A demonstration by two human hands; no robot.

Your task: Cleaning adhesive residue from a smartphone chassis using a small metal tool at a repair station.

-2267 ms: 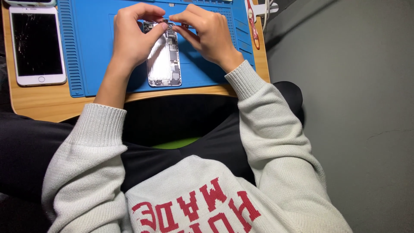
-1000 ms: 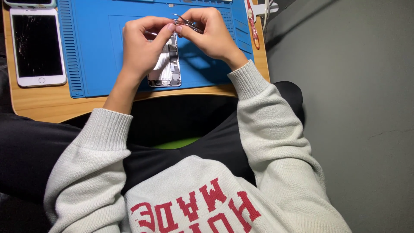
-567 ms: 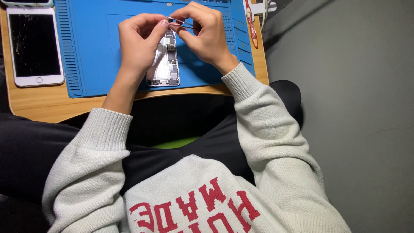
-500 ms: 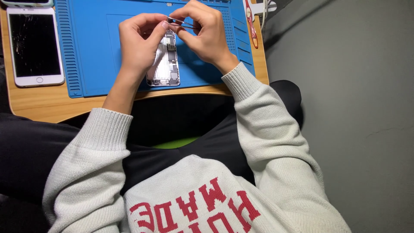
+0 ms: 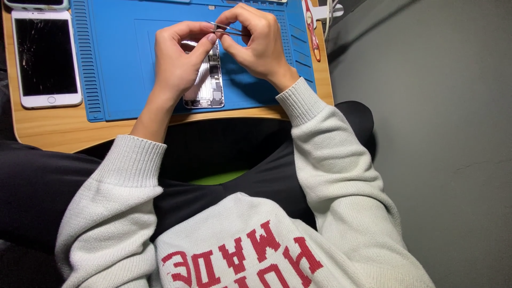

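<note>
An opened phone [image 5: 209,89] with its insides showing lies on a blue work mat [image 5: 117,58]. My right hand [image 5: 257,44] grips thin metal tweezers [image 5: 228,30], whose tips point left above the phone's top end. My left hand [image 5: 178,56] is curled over the phone's upper left part. Its index fingertip meets the tweezer tips. Whether something tiny sits between those fingers is hidden.
The mat rests on a wooden board [image 5: 64,130] across my lap. A white phone with a cracked dark screen [image 5: 47,58] lies left of the mat, another phone's edge [image 5: 34,4] above it. A red-handled tool [image 5: 311,29] lies along the mat's right edge. A grey floor is to the right.
Both hands stay at the phone's top end. The tweezers have lifted slightly and turned more level, and my left index finger has come up to their tips.
</note>
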